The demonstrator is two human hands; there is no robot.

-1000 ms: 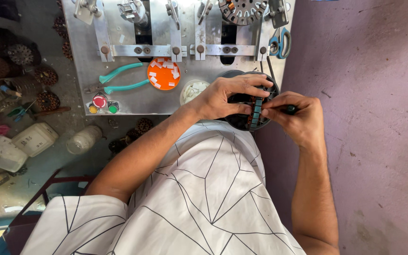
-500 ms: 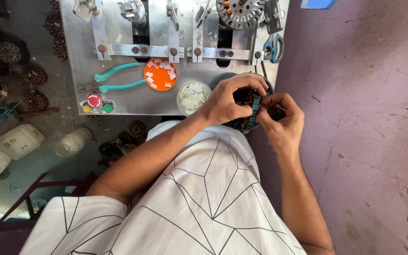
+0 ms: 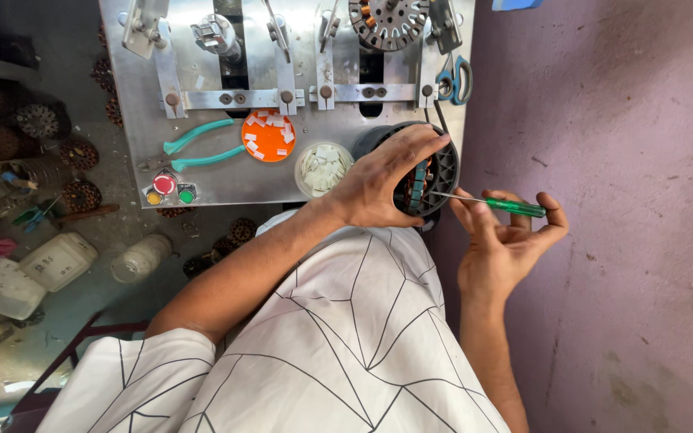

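Round black motor stator (image 3: 435,172) resting at the near right corner of the metal work plate (image 3: 226,172), just beside the purple wall (image 3: 619,200); covered from above by the left hand (image 3: 382,180), fingers (image 3: 419,144) spread over the rim and curled down onto it, steadying it. Looks heavy and rigid, a steel core with dark slots and blue-green inserts; probably firm enough to grip by the outer ring, while fine windings inside, if any, seem delicate and best left untouched. Thin green-handled tool (image 3: 495,204) pinched in the right hand (image 3: 507,240) between thumb and fingertips, other fingers loosely open, metal tip aimed at the stator's side; light, slim, likely slippery. Teal pliers (image 3: 198,148), orange dish (image 3: 268,135) and white tub of slips (image 3: 322,168) lying well to the left.
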